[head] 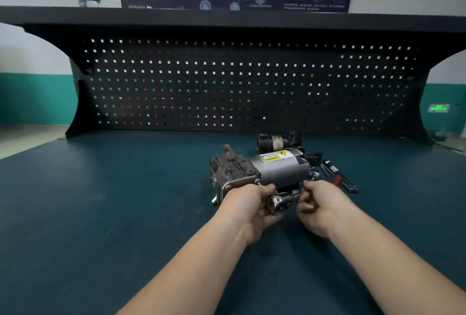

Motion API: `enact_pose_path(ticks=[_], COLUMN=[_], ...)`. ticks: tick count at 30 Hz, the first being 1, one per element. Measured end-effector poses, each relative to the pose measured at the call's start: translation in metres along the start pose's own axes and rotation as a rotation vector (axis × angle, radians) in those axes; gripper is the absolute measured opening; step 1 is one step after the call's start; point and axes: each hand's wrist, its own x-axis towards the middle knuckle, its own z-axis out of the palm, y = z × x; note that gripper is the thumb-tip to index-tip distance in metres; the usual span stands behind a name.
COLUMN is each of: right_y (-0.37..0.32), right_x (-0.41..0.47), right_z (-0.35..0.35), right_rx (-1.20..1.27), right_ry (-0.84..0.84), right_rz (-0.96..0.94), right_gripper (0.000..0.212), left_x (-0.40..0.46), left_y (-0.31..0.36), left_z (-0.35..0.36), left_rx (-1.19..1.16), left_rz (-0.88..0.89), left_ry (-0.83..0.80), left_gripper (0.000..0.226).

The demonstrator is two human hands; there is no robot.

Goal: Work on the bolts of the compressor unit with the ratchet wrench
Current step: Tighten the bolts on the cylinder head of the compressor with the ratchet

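Your left hand (254, 203) is curled around the head end of the ratchet wrench (281, 201), fingers wrapped over its round chrome head just in front of the compressor unit (262, 168). Your right hand (319, 203) pinches the wrench's thin handle end, fingers bent tight around it, thumb on top. The wrench lies roughly level between your two hands, close against the compressor's near side; whether it sits on a bolt cannot be told. The compressor rests on the dark teal counter (126, 201), its silver motor cylinder with the yellow warning label pointing right. Just beside it to the right lie some loose hand tools (338, 176), and a black cylindrical part (274, 142) stands behind.
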Motion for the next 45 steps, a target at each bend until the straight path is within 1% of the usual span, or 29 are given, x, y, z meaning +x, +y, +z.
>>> enact_pose_path(ticks=[1, 2, 4, 6, 8, 9, 11, 12, 13, 15, 17, 18, 19, 20, 22, 24, 25, 27, 28, 30, 32, 34, 37, 39, 40, 41, 42, 43, 45], right_y=[0.000, -0.002, -0.007, -0.009, -0.005, -0.002, -0.002, -0.003, -0.006, -0.008, -0.005, -0.004, -0.005, -0.007, -0.011, -0.013, -0.010, -0.001, 0.003, 0.006, 0.006, 0.004, -0.002, -0.003, -0.003, -0.003, -0.004, -0.005, -0.008], right_x=[0.000, -0.001, -0.009, -0.020, -0.028, -0.030, -0.026, -0.021, -0.015, -0.004, 0.003, 0.004, 0.005, 0.004, -0.002, -0.018, -0.024, -0.031, -0.032, -0.032, -0.030, -0.024, -0.008, -0.001, 0.001, 0.002, 0.003, 0.003, -0.004], right_z=[0.001, 0.002, 0.005, 0.007, 0.011, 0.013, 0.015, 0.014, 0.012, 0.006, -0.001, -0.003, -0.004, -0.003, 0.001, 0.005, 0.006, 0.008, 0.009, 0.011, 0.012, 0.011, 0.007, 0.004, 0.003, 0.002, 0.001, 0.001, 0.003], right_rx=[-0.025, -0.073, -0.239, -0.467, -0.606, -0.632, -0.627, -0.608, -0.568, -0.392, -0.209, -0.202, -0.249, -0.314, -0.450, -0.582, -0.657, -0.829, -0.869, -0.820, -0.703, -0.608, -0.393, -0.129, -0.043, -0.017, -0.043, -0.114, -0.341], right_ry=[-0.018, -0.037, -0.119, -0.263, -0.390, -0.389, -0.267, -0.173, -0.083, 0.012, -0.018, -0.030, -0.038, -0.050, -0.116, -0.281, -0.369, -0.451, -0.452, -0.394, -0.283, -0.144, 0.037, 0.027, 0.008, -0.016, -0.044, -0.069, -0.142], right_rz=[-0.048, -0.171, -0.568, -0.931, -1.088, -1.115, -1.112, -1.052, -0.928, -0.518, -0.157, -0.092, -0.109, -0.221, -0.625, -1.006, -1.137, -1.330, -1.374, -1.341, -1.258, -1.098, -0.641, -0.271, -0.160, -0.121, -0.161, -0.280, -0.649], right_gripper=[0.029, 0.028, 0.026, 0.021, 0.016, 0.017, 0.018, 0.021, 0.023, 0.025, 0.025, 0.025, 0.025, 0.024, 0.024, 0.018, 0.014, 0.021, 0.022, 0.022, 0.018, 0.021, 0.025, 0.024, 0.025, 0.025, 0.025, 0.025, 0.024], left_x=[0.001, 0.000, -0.001, -0.001, -0.002, -0.001, -0.001, -0.001, -0.001, -0.001, 0.000, 0.000, 0.001, 0.001, 0.002, 0.001, 0.000, -0.001, -0.002, -0.001, -0.001, 0.000, 0.000, 0.000, 0.000, 0.001, 0.002, 0.002, 0.001], left_y=[-0.001, -0.001, -0.003, -0.003, -0.002, -0.002, -0.002, -0.002, -0.002, -0.001, -0.002, -0.002, -0.002, -0.003, -0.004, -0.003, -0.003, -0.003, -0.003, -0.003, -0.003, -0.003, -0.002, -0.002, -0.002, -0.002, -0.003, -0.003, -0.004], left_z=[0.000, 0.000, 0.000, 0.001, 0.000, 0.000, 0.000, 0.000, 0.001, 0.001, 0.001, 0.001, 0.001, 0.001, 0.001, 0.001, 0.000, -0.002, -0.002, -0.002, -0.001, 0.000, 0.001, 0.002, 0.002, 0.002, 0.002, 0.001, 0.001], left_rx=[0.014, 0.030, 0.042, 0.036, 0.026, 0.016, -0.006, -0.014, -0.021, -0.024, -0.010, -0.003, 0.001, 0.003, 0.000, -0.011, 0.000, 0.035, 0.038, 0.024, -0.012, -0.043, -0.074, -0.086, -0.080, -0.068, -0.052, -0.032, 0.002], left_rz=[0.001, 0.006, 0.031, 0.053, 0.055, 0.051, 0.041, 0.037, 0.031, 0.014, 0.007, 0.008, 0.009, 0.013, 0.026, 0.048, 0.057, 0.049, 0.040, 0.031, 0.031, 0.029, 0.012, 0.001, 0.001, 0.003, 0.006, 0.009, 0.020], left_ry=[0.001, -0.002, -0.008, -0.018, -0.041, -0.051, -0.051, -0.044, -0.036, -0.033, -0.031, -0.028, -0.027, -0.027, -0.021, -0.026, -0.044, -0.092, -0.107, -0.107, -0.082, -0.049, -0.047, -0.054, -0.053, -0.046, -0.041, -0.040, -0.044], left_gripper=[0.008, 0.008, 0.007, 0.007, 0.007, 0.010, 0.010, 0.009, 0.008, 0.010, 0.009, 0.008, 0.007, 0.007, 0.007, 0.004, 0.004, 0.020, 0.030, 0.042, 0.025, 0.010, 0.011, 0.011, 0.011, 0.011, 0.011, 0.010, 0.009])
